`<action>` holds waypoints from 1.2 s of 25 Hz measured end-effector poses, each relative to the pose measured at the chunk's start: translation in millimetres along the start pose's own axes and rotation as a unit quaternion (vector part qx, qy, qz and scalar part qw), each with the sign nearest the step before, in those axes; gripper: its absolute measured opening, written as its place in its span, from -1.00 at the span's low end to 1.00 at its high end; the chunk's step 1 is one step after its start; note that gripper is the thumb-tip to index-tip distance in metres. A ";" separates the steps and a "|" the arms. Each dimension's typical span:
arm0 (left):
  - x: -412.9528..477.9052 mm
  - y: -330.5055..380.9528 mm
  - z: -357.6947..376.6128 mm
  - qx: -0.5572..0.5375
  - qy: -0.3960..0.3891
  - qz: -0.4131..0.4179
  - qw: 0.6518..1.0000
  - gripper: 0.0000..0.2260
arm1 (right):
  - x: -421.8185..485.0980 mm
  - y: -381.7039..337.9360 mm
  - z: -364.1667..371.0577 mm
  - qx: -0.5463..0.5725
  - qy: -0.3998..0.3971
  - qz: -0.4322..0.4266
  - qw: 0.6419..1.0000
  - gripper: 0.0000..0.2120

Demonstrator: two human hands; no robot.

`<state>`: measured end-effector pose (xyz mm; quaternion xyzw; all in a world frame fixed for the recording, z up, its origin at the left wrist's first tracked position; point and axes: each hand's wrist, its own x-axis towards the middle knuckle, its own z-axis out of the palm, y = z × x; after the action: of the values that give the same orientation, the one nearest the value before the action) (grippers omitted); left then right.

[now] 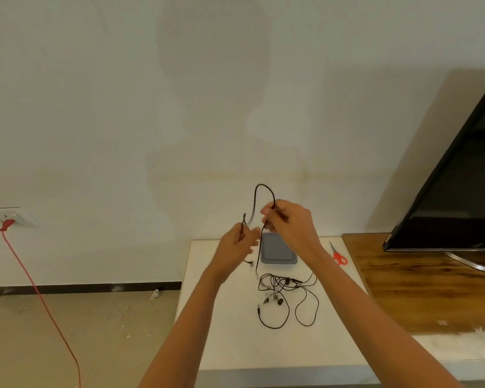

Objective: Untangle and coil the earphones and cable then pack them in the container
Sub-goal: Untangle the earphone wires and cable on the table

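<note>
Where the white surface [230,337] stretches out beneath the two forearms, the black earphones [277,287] lie in a loose tangle. Their buds and plug are on the near side, and two slack loops trail nearer still. The knot in the middle is too fine to trace. Beyond them both hands are raised off the surface. The left hand [237,245], somewhat blurred, has its fingers curled round one end of a dark cable [261,185]. The right hand [289,225] pinches the same cable higher up. Between them the cable arches upward, and from the right hand a strand hangs straight down. Whether its tip touches the surface I cannot tell. Behind it sits a grey lidded container [277,254], its right corner hidden by the right wrist. Red scissors [338,257] lie farther right, blades pointing away.
</note>
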<state>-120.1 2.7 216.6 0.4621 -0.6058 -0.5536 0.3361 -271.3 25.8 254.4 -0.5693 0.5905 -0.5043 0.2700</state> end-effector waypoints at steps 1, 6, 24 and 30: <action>1.8 0.4 6.5 0.033 -0.021 0.020 0.999 -0.77 | 2.5 -11.9 -0.8 0.014 -0.012 0.000 1.000 -0.90; 14.0 24.9 18.2 -0.109 0.032 0.027 0.993 -0.88 | 9.8 -33.3 -12.9 0.102 -0.001 -0.038 0.994 -0.82; 1.6 123.3 -12.5 -0.278 0.089 0.086 0.953 -0.78 | -58.3 55.3 57.5 -0.052 -0.430 0.083 0.898 -0.71; -22.4 128.9 -63.6 -0.235 0.161 0.131 0.950 -0.73 | -61.0 38.1 32.6 0.044 -0.184 0.178 0.966 -0.77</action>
<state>-78.1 -4.5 355.8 0.3699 -0.4519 -0.5499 0.5972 -244.8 68.1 193.1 -0.5253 0.5999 -0.3599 0.4844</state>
